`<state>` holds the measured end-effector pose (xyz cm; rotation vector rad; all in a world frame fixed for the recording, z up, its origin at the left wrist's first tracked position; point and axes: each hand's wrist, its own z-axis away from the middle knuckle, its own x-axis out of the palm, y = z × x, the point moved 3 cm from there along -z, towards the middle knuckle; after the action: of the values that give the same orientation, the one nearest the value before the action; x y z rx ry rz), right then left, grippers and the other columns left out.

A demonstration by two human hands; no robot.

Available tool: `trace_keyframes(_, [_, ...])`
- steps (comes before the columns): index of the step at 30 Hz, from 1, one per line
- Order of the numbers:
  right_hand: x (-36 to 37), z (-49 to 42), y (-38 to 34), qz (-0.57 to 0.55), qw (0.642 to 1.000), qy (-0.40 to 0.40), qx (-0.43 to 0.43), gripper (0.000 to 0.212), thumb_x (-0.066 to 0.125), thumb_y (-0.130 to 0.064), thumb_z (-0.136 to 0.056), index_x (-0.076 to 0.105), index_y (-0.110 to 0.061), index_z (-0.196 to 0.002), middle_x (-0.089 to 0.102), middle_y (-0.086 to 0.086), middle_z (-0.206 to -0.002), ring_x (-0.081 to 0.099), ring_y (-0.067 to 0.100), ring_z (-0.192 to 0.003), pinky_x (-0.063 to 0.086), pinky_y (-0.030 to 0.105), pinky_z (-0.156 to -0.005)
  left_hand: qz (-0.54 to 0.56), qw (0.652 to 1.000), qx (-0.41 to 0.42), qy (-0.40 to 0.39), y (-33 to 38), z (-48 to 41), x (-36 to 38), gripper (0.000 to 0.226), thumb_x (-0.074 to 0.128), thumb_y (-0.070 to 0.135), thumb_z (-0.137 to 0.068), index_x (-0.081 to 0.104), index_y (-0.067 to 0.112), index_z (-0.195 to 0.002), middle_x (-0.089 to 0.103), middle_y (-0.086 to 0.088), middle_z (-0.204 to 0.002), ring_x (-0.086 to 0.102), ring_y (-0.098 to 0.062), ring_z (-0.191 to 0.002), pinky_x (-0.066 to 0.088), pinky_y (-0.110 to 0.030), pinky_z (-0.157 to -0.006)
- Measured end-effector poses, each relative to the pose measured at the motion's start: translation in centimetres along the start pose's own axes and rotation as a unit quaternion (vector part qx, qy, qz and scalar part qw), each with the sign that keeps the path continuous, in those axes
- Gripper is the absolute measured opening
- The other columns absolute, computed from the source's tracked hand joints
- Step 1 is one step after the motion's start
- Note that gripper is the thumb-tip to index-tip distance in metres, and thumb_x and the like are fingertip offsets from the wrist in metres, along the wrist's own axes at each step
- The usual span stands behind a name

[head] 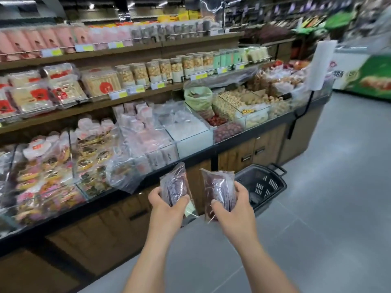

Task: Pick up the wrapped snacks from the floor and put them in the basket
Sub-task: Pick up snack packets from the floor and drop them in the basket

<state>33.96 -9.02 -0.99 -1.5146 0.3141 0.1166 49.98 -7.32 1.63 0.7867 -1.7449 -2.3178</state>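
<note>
My left hand (167, 205) grips a clear-wrapped dark purple snack (174, 183), held upright at waist height. A second wrapped snack (219, 191) of the same kind is gripped by my right hand (234, 205), a short gap to the right of the first. A black plastic basket (265, 183) with a handle stands on the grey floor just beyond and to the right of my right hand, against the cabinet front. The right snack partly covers the basket's near left edge.
A long display counter (127, 199) with glass bins of packaged snacks runs along the left, wooden shelves above it. A roll of plastic bags (321, 64) stands at the counter's far end. Grey tiled floor (338, 187) stretches to the right, and a green freezer (372, 79) stands at the back.
</note>
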Motion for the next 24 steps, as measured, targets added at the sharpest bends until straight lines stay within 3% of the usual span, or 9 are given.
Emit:
trace_keyframes(2, [-0.6,-2.8,0.6,0.005,1.0,0.022,0.005,0.062,0.068,-0.023,-0.081,0.036,-0.028,-0.134,0.052,-0.027,-0.097,0.053,-0.011,-0.085,0.041,0.008,-0.065,-0.001,1.0,0.007,-0.022,1.0,-2.5,2.5,0.068,0.065,0.029,-0.087,0.022,0.018,-0.138,0.044,0.002,-0.108,0.051,-0.015,-0.088,0.041,-0.03,-0.08])
trace_keyframes(4, [-1.1,-5.7,0.9,0.01,0.999,0.041,0.013,0.062,0.068,-0.024,-0.081,0.036,-0.029,-0.133,0.055,-0.023,-0.1,0.056,-0.008,-0.087,0.043,0.011,-0.069,-0.009,0.999,0.015,-0.046,2.0,-5.2,5.0,0.067,0.064,0.029,-0.087,0.021,0.019,-0.137,0.044,0.003,-0.11,0.05,-0.01,-0.08,0.042,-0.027,-0.07])
trace_keyframes(7, [-1.9,-10.1,1.0,0.002,0.997,0.067,0.035,0.066,0.067,-0.027,-0.08,0.034,-0.03,-0.136,0.059,-0.014,-0.111,0.06,0.005,-0.096,0.052,0.031,-0.084,-0.017,0.996,0.021,-0.081,3.6,-9.5,8.5,0.065,0.065,0.032,-0.086,0.022,0.023,-0.135,0.051,0.001,-0.112,0.049,-0.003,-0.075,0.04,-0.025,-0.063])
trace_keyframes(9, [-2.4,-12.7,1.0,-0.002,0.995,0.089,0.049,0.067,0.068,-0.027,-0.079,0.034,-0.031,-0.136,0.058,-0.015,-0.108,0.061,0.004,-0.094,0.053,0.033,-0.086,-0.019,0.993,0.026,-0.109,4.9,-11.9,10.8,0.066,0.064,0.032,-0.086,0.022,0.023,-0.136,0.051,0.001,-0.109,0.05,-0.003,-0.074,0.039,-0.023,-0.059])
trace_keyframes(12, [-3.5,-15.8,1.6,0.002,0.989,0.134,0.069,0.077,0.064,-0.042,-0.069,0.03,-0.035,-0.137,0.057,-0.011,-0.12,0.06,0.012,-0.104,0.051,0.041,-0.092,-0.021,0.987,0.036,-0.156,6.9,-14.3,14.2,0.064,0.063,0.028,-0.088,0.022,0.02,-0.137,0.046,0.002,-0.106,0.048,0.0,-0.071,0.039,-0.015,-0.045])
trace_keyframes(16, [-5.8,-18.9,2.8,0.013,0.983,0.16,0.088,0.071,0.067,-0.03,-0.079,0.032,-0.028,-0.141,0.054,-0.007,-0.127,0.055,0.013,-0.112,0.045,0.026,-0.088,-0.025,0.978,0.036,-0.204,8.3,-16.3,18.5,0.061,0.061,0.022,-0.09,0.022,0.017,-0.136,0.047,-0.003,-0.112,0.05,-0.004,-0.072,0.036,-0.005,-0.035])
trace_keyframes(20, [-9.1,-22.5,4.7,0.027,0.979,0.183,0.088,0.073,0.068,-0.031,-0.078,0.033,-0.026,-0.142,0.049,-0.003,-0.134,0.052,0.015,-0.118,0.044,0.033,-0.1,-0.025,0.974,0.024,-0.224,9.2,-17.8,23.3,0.06,0.062,0.02,-0.09,0.022,0.019,-0.136,0.048,-0.003,-0.112,0.052,-0.006,-0.074,0.038,-0.005,-0.036])
trace_keyframes(24, [-12.8,-27.2,6.6,0.041,0.981,0.168,0.088,0.074,0.068,-0.029,-0.081,0.031,-0.027,-0.144,0.046,-0.002,-0.136,0.052,0.013,-0.115,0.04,0.021,-0.085,-0.029,0.976,0.009,-0.214,9.8,-19.3,28.7,0.061,0.063,0.026,-0.088,0.022,0.024,-0.133,0.052,0.0,-0.113,0.055,-0.006,-0.079,0.042,-0.014,-0.046])
